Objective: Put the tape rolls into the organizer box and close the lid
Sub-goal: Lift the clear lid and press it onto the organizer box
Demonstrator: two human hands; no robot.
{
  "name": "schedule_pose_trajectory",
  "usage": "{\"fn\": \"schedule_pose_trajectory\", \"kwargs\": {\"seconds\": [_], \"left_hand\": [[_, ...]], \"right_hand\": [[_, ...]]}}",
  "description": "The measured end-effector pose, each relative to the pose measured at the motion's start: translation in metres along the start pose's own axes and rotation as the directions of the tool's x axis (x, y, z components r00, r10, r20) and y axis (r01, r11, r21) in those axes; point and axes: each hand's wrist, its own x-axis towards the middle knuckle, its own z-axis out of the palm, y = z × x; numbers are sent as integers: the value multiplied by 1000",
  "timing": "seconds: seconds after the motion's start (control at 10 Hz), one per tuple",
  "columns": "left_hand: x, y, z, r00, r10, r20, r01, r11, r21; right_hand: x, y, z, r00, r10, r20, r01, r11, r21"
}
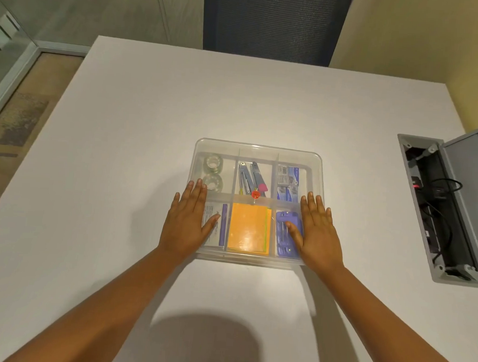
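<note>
A clear plastic organizer box [318,163] sits in the middle of the white table, with its clear lid [258,148] lying flat on top. Two clear tape rolls [213,161] [214,181] lie in the far left compartment, seen through the lid. My left hand [187,222] rests flat, fingers spread, on the lid's near left side. My right hand [317,231] lies flat on the near right side. Neither hand holds anything.
Other compartments hold metal tools [247,178], staple boxes [287,182], orange sticky notes [247,229], a purple item [282,225] and a white packet [216,215]. An open grey cable hatch [448,210] is set in the table at right. A dark chair back [273,20] stands beyond the far edge.
</note>
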Motion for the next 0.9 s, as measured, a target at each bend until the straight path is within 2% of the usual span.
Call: {"fn": "schedule_pose_trajectory", "kwargs": {"seconds": [0.1, 0.4, 0.5, 0.7, 0.8, 0.9], "left_hand": [[-1, -1, 0, 1000, 3, -2, -3, 1000, -28], [2, 1, -8, 997, 9, 71, -13, 998, 57], [1, 9, -19, 999, -2, 39, -1, 996, 86], [22, 29, -68, 990, 1, -139, 19, 990, 137], [37, 35, -101, 972, 33, -233, 1, 989, 145], [49, 40, -129, 948, 62, -311, -15, 989, 150]], "right_hand": [[-1, -3, -2, 1000, -5, -5, 5, 1000, 3], [-1, -2, -8, 997, -28, 66, 34, 994, -100], [-2, -4, -18, 999, -20, 30, 24, 991, -134], [2, -12, -64, 993, -14, -115, -3, 989, -149], [9, -21, -95, 973, -32, -227, -2, 988, -151], [16, -30, -122, 961, -32, -276, -10, 989, -149]]}}
